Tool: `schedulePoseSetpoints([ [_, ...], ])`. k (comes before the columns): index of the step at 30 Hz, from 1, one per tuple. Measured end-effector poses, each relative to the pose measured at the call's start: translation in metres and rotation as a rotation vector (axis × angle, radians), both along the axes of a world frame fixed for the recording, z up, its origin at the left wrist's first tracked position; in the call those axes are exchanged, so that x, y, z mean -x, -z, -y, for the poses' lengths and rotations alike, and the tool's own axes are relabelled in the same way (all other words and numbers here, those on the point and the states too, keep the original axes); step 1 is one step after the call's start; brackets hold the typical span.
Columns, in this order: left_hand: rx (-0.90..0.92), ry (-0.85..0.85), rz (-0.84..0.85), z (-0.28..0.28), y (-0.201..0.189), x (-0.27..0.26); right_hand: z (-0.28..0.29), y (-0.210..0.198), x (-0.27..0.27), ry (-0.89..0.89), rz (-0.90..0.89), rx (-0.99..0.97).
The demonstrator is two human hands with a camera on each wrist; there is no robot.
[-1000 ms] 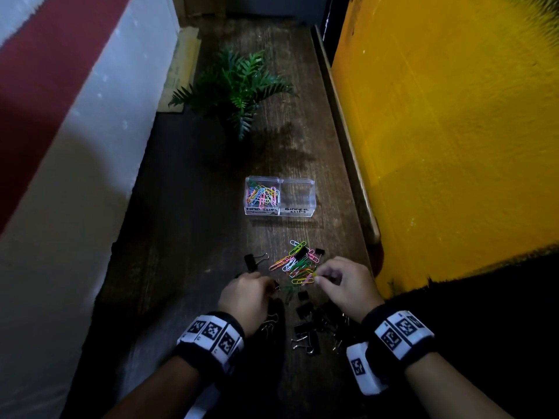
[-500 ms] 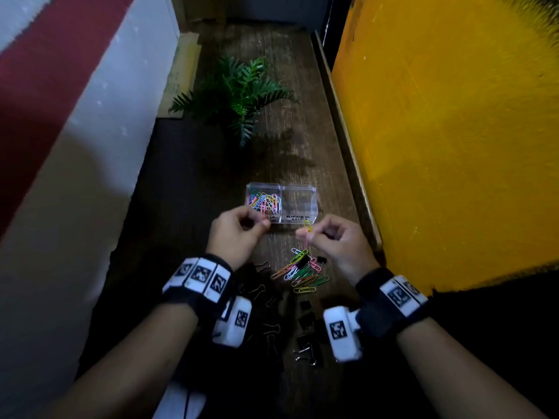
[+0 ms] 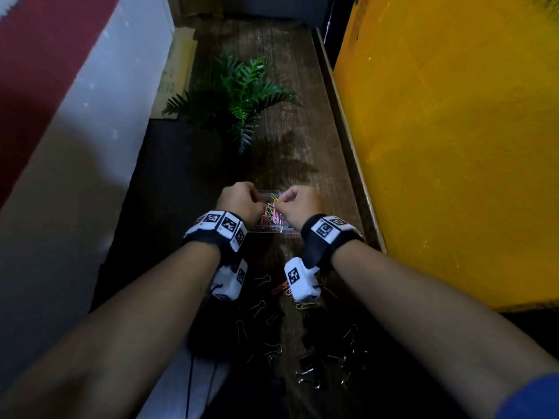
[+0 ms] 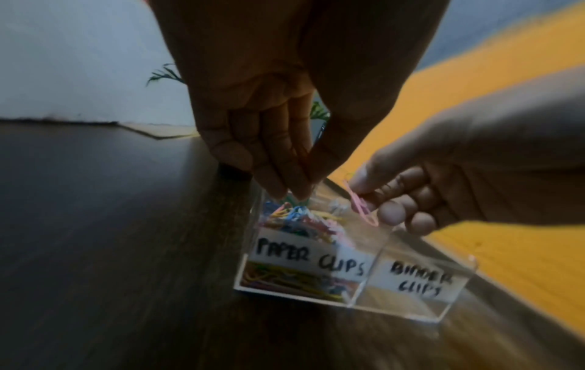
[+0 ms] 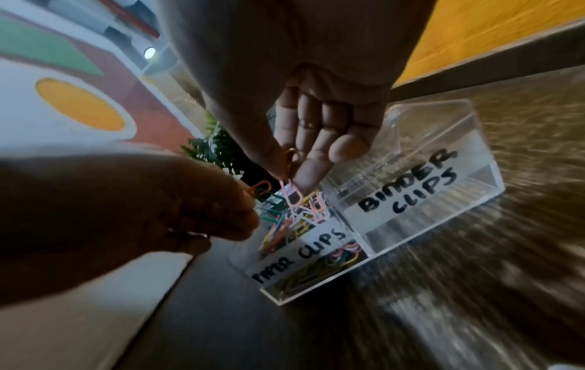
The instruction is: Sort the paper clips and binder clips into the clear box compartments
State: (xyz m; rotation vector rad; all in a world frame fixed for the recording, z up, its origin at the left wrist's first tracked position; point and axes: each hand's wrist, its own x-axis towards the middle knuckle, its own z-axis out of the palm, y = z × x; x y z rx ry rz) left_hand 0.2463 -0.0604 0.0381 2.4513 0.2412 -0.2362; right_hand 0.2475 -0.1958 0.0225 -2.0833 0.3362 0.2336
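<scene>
Clips: light, springy wire, slick; pinch mid-loop. Right hand (image 5: 304, 140) pinches pink clip (image 5: 292, 195); left hand (image 4: 272, 140) pinches orange clip (image 5: 261, 187), 12 o'clock over box (image 4: 411, 298).

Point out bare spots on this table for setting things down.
Free: the dark tabletop left of the clear box, and the wood between the box and the fern. Crowded: the near strip under both wrists, strewn with binder clips and paper clips.

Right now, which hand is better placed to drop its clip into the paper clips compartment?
Left hand: its fingertips hang directly over the paper clips compartment; the right hand holds its pink clip nearer the divider.
</scene>
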Motion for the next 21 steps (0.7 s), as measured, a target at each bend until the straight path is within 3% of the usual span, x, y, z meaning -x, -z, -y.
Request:
schedulePoseSetpoints([
  [3,-0.102,0.084,-0.059,0.002,-0.001,-0.008,-0.01,-0.005,-0.006,-0.051,-0.007,0.203],
  [7,-0.245,0.212,-0.002,0.006,0.002,-0.008,-0.014,-0.008,-0.006,-0.119,-0.013,0.31],
  [10,-0.296,0.305,-0.07,0.003,0.007,-0.005,-0.009,-0.009,0.0,-0.178,0.049,0.377],
  [14,-0.287,0.335,-0.098,-0.003,0.01,-0.005,-0.001,-0.002,0.019,-0.247,0.082,0.359],
  [21,-0.301,0.338,0.09,-0.004,0.012,0.01,0.02,0.004,0.067,-0.201,0.183,0.277],
])
